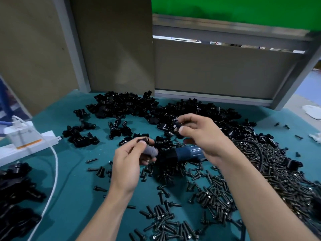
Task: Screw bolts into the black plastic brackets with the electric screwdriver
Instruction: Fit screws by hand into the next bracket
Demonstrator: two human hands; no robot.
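Head view. Right hand (205, 136) raised over the middle of the surface (73, 197), fingers (187, 130) curled, thumb and forefinger pinching a black plastic bracket (176, 125): small, glossy, with rounded lugs catching the light. Left hand (128, 164) lower and nearer, fingers curled too, thumb and forefinger tips closed on a small black piece (144, 139), too blurred to call bolt or bracket. Just under those left fingertips, a grey object (151, 151), not identifiable.

Between and below the two sets of fingers, lying flat, the electric screwdriver (188, 152): blue ribbed body, black front end toward the left fingers, partly hidden by the right wrist.

Beyond the fingers, a wide heap of brackets (125, 105), with stragglers off to their left. Right of the fingers and nearer, a dense spread of dark bolts (271, 180), thinning out under both forearms, with a black cable (258, 153) curving through it.

Far left of the fingers, a white power strip (29, 145) with an adapter plugged in and a white cord (55, 164) trailing toward the near edge.

Surface covered in teal. Behind it, brown panels (112, 49) in grey metal framing, and a green backdrop (234, 9) above.
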